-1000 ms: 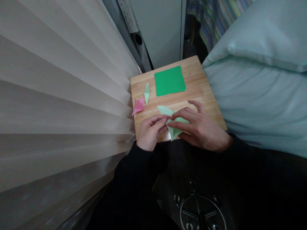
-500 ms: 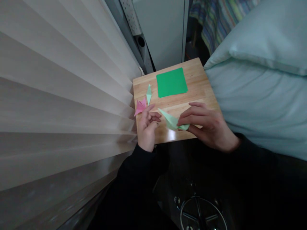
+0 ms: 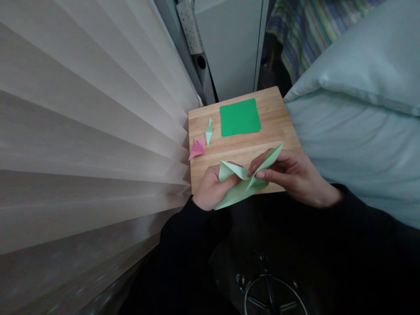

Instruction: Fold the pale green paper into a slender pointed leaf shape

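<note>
A pale green sheet of origami paper (image 3: 243, 190), partly unfolded and creased, is held above the near edge of the small wooden table (image 3: 272, 107). My left hand (image 3: 213, 187) grips its left side, thumb on top and the other fingers mostly hidden behind. On the right side, my right hand (image 3: 290, 175) pinches a raised fold between thumb and fingers. Beyond my left hand lie a pink folded paper piece (image 3: 197, 147) and a slim pale green folded paper piece (image 3: 209, 131). Farther back is a bright green square of paper (image 3: 240, 117), perhaps a stack.
A pleated white curtain (image 3: 98, 113) runs along the table's left side. A grey cabinet (image 3: 229, 48) stands behind it. To the right is a bed with pale green bedding (image 3: 354, 144). Below, a wheeled chair base (image 3: 272, 293) shows on the dark floor.
The green paper, earlier a narrow folded shape in my right hand alone, is now spread wider. My left hand has moved right and taken hold of it. The view has shifted slightly.
</note>
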A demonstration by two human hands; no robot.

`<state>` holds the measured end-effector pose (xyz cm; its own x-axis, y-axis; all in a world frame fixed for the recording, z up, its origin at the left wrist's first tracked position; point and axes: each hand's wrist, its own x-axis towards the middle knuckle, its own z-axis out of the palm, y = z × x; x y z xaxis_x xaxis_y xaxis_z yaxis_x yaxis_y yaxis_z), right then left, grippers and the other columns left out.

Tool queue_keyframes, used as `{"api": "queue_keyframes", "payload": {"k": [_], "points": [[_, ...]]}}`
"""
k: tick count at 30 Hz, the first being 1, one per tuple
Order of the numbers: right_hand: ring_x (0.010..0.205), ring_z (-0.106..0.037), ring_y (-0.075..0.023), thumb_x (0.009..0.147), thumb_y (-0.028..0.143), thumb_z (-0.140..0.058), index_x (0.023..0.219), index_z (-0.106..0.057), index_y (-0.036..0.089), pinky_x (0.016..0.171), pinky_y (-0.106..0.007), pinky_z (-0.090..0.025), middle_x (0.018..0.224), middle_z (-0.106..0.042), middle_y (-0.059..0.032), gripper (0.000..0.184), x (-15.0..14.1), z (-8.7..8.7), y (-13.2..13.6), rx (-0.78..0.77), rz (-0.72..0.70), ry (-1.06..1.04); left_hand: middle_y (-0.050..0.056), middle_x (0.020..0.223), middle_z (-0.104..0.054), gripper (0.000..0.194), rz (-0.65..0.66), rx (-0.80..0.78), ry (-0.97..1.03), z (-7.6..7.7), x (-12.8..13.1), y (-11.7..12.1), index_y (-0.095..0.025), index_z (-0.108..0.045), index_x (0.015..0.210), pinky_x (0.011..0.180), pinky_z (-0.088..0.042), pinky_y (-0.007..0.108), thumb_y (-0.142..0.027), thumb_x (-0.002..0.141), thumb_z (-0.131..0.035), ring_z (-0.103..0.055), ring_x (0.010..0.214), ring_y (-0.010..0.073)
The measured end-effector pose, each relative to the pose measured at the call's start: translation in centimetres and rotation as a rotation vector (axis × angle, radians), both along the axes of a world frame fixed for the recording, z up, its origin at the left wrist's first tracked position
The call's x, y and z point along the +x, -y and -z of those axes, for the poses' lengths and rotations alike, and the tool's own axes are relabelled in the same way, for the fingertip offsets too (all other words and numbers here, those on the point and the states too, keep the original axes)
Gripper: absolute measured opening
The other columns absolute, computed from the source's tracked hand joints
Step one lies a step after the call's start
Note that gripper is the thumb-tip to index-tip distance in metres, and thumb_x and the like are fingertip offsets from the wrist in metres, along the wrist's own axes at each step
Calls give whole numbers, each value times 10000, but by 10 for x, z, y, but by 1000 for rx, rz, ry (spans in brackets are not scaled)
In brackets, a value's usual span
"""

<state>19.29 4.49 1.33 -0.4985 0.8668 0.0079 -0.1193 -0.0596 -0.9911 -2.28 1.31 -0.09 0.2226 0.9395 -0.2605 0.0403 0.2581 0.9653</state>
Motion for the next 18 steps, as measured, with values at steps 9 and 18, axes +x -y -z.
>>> {"api": "queue_keyframes", "payload": {"k": [9,18], "points": [[757,-645,-193,922,529,-712,893,-729,240,682,-325,-521,818,-725,-20,291,5,8,-5,129,52,114,35,755,-723,417,-139,-10,-137,5,8,4,-171,-762,809,664,-480,289,-581,861,-709,-617,692,173],[910,-697,-212,818,444,-845,817,-803,272,900,-401,-562,964,-750,-35,177,7,3,-7,300,-4,145,21,705,-702,412,-198,84,-177,3,6,1,-172,-762,755,650,-464,279,-579,821,-748,-571,660,155]]}}
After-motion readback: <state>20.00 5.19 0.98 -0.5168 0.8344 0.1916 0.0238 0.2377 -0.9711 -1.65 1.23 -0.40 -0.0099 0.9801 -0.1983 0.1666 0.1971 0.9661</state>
